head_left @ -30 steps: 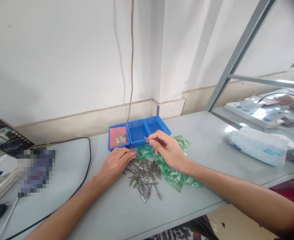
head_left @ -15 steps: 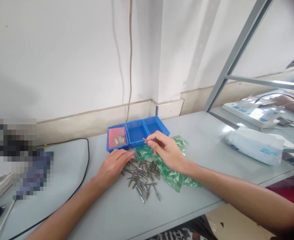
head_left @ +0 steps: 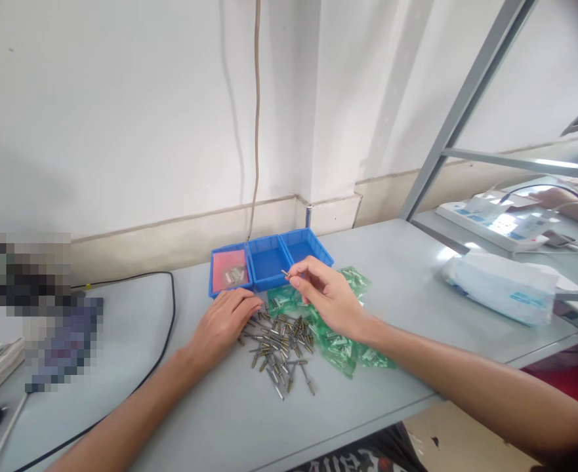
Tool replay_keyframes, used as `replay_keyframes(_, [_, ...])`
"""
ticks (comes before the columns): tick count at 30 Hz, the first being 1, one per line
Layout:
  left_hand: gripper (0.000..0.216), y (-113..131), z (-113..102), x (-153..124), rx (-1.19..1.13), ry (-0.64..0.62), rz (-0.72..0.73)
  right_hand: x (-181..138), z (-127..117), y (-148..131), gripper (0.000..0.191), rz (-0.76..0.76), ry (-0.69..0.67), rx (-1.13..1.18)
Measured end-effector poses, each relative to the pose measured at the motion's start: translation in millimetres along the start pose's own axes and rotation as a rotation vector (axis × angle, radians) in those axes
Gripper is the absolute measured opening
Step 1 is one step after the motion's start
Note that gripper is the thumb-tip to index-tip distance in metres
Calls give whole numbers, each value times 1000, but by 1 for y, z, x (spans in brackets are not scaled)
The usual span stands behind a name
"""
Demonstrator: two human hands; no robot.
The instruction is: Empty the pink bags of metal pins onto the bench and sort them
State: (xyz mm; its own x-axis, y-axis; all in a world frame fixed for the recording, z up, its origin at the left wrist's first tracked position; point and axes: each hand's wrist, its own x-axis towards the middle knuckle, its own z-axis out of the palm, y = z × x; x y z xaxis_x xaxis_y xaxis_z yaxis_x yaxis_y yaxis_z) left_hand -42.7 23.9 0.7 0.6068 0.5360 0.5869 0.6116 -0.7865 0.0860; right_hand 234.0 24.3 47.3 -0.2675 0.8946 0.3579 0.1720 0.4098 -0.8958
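My right hand (head_left: pixel 327 293) is closed in a pinch, its thumb and forefinger holding a small metal bit (head_left: pixel 285 273) whose thin tip points left. The hand hovers above green plastic packets (head_left: pixel 336 347) with small metal pieces inside. My left hand (head_left: pixel 224 320) rests palm down on the table with its fingers stretched out, at the left edge of a loose pile of metal bits (head_left: pixel 279 344). These bits have slim silver shanks and thicker, partly brass-coloured ends. Whatever lies under the left palm is hidden.
Three joined blue bins (head_left: pixel 269 262) stand behind the hands; the left one holds a pink sheet (head_left: pixel 222 262) and a clear bag of small pieces. A black cable (head_left: pixel 168 341) crosses the table at left. On the right are a white-blue packet (head_left: pixel 505 288) and a metal frame (head_left: pixel 458 124).
My left hand has shifted very slightly up and left. The right hand keeps its pinch on the bit, which is tilted a little differently.
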Motion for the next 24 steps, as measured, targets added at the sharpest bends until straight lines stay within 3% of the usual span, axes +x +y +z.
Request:
replay_keyframes(6, [22, -2, -19, 7, -27, -156, 70, 1, 0, 0, 17, -6, 4, 21])
replay_keyframes(24, [34, -6, -24, 7, -10, -225, 181, 0, 1, 1, 16, -7, -18, 38])
